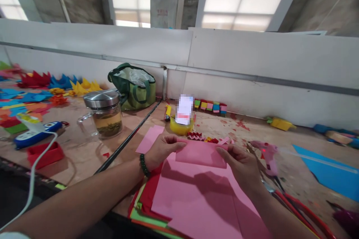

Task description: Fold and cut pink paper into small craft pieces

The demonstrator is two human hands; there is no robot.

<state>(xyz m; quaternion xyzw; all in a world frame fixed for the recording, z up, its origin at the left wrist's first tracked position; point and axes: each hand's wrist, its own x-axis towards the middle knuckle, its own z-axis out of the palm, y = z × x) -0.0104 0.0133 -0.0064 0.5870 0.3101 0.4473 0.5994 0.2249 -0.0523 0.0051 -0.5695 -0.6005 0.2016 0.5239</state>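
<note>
Between both hands a small pink sheet of paper is held up by its upper corners. My left hand pinches the left corner between thumb and fingers. On the right corner, my right hand grips in the same way. Beneath lies a stack of larger pink paper sheets, with red and green sheets under them. Another pink paper piece rests beside my left wrist. Just beyond the held sheet are zigzag-folded paper strips, partly hidden.
A pink glue gun and red-handled scissors lie to the right, near a blue sheet. At the left stand a glass tea mug, a red paper box and a green bag. A phone leans on yellow tape.
</note>
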